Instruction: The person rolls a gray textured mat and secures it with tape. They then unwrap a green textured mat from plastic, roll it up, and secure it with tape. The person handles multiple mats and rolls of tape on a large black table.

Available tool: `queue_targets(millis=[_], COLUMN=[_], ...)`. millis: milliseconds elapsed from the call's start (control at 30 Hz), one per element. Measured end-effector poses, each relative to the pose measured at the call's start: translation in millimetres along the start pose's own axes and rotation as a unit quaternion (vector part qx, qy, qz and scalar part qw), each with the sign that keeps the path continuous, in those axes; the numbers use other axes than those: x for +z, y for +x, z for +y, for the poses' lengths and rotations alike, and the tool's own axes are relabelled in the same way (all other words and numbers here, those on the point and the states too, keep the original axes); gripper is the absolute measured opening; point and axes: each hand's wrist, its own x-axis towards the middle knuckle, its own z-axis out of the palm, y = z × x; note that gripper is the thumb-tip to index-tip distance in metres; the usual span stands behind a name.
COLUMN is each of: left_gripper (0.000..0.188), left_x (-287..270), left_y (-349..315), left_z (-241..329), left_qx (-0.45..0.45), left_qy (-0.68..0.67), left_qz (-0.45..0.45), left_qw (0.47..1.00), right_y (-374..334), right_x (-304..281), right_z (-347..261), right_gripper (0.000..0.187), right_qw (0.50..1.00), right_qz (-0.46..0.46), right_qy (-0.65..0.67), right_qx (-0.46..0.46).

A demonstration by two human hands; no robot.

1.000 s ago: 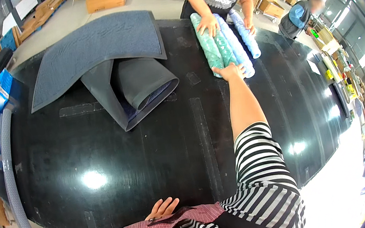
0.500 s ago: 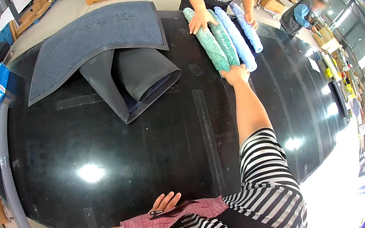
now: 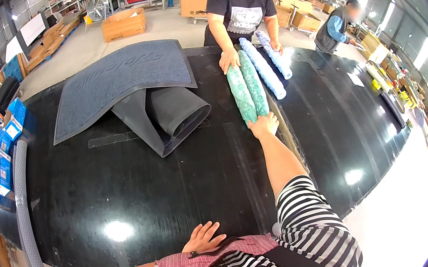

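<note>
From the head view, your right hand [image 3: 264, 125] is stretched far out across the black tabletop [image 3: 178, 192] and rests on the near end of the green rolled mats [image 3: 247, 92]. The fingers lie over the roll ends, touching them, but you cannot tell from here whether the grip is clenched around a roll or only laid flat on it. Your left hand [image 3: 203, 237] sits close to your body at the near edge of the tabletop, fingers spread and released, holding nothing, just above a pink checked cloth [image 3: 209, 261].

The green rolls lie side by side, running away from you toward a co-worker's hand [image 3: 227, 60] that presses on their far end. Two blue rolled mats [image 3: 269, 67] lie just beside them to the right, under the co-worker's other hand. To the left, well apart, a grey doormat [image 3: 120, 81] lies flat, overlapping a dark half-rolled mat [image 3: 179, 114].

The step in hand looks like steadying or aligning the green rolls between the two of you. The next move likely calls for a firm hold on the roll end before any pull, since your arm is at full reach.
</note>
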Motion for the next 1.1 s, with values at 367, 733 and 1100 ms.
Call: queue_targets(millis=[367, 733, 1100], left_gripper=[0.087, 0.048, 0.020], left_x=[-123.2, -201.1, -9.0], left_y=[87.9, 111.5, 5.6], left_z=[-205.0, -348.0, -41.2], left_qx=[-0.398, -0.465, 0.129], left_qy=[-0.585, -0.250, -0.314], left_qz=[0.239, 0.211, 0.062], left_qw=[0.665, 0.823, 0.939], right_y=[-39.9, -27.4, -90.4], right_x=[-26.7, -9.4, -68.1], right_z=[9.0, 10.4, 34.7], right_gripper=[0.063, 0.062, 0.067], right_qw=[0.992, 0.994, 0.979], right_qz=[-0.058, -0.035, -0.130], right_qy=[-0.099, -0.090, 0.136], right_qx=[0.051, 0.051, -0.078])
